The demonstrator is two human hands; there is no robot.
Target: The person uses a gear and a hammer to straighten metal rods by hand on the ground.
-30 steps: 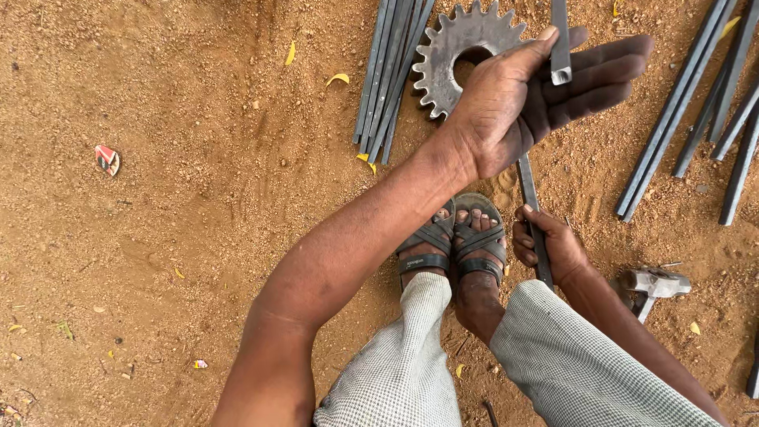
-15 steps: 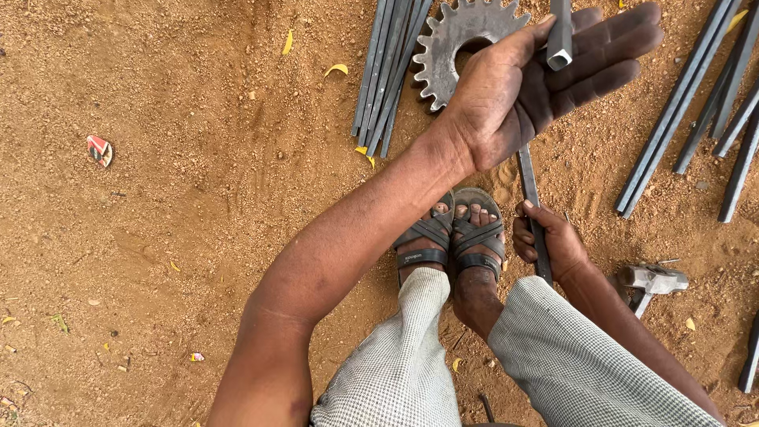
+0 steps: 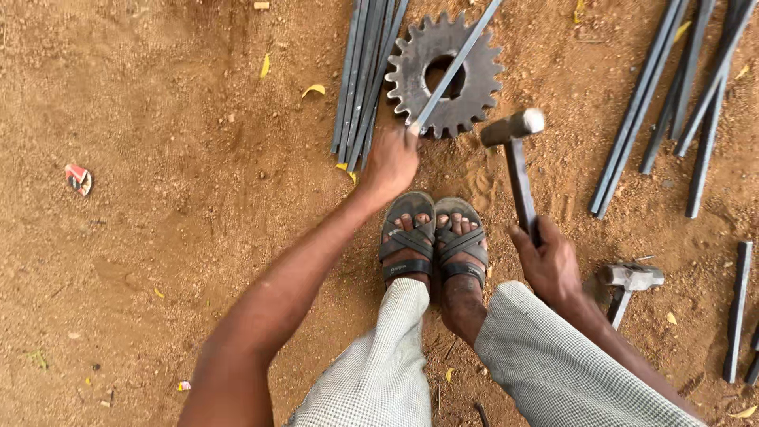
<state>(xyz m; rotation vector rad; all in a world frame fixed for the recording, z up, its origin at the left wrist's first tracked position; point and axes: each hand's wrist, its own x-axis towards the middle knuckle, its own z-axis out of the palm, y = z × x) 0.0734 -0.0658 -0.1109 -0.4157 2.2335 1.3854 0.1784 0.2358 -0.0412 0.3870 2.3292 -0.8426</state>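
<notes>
- Gripping a flat steel rod (image 3: 455,67), my left hand (image 3: 391,162) lays it across the toothed gear wheel (image 3: 444,73).
- My right hand (image 3: 545,261), clenched round the handle, holds a hammer (image 3: 514,130) raised.
- Striking step, I judge; next needs a square blow.
- Bare red dirt (image 3: 158,198), rod bundles (image 3: 364,71), spare hammer (image 3: 628,278).

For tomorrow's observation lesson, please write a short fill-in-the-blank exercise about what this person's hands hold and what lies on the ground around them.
1. The right hand grips a ____ by its handle, head raised.
2. The left hand holds a thin metal rod that lies across a toothed ____.
3. Both feet wear dark ____.
4. A second hammer lies on the ____ beside the right hand.

Missing words: hammer; gear; sandals; ground
</notes>
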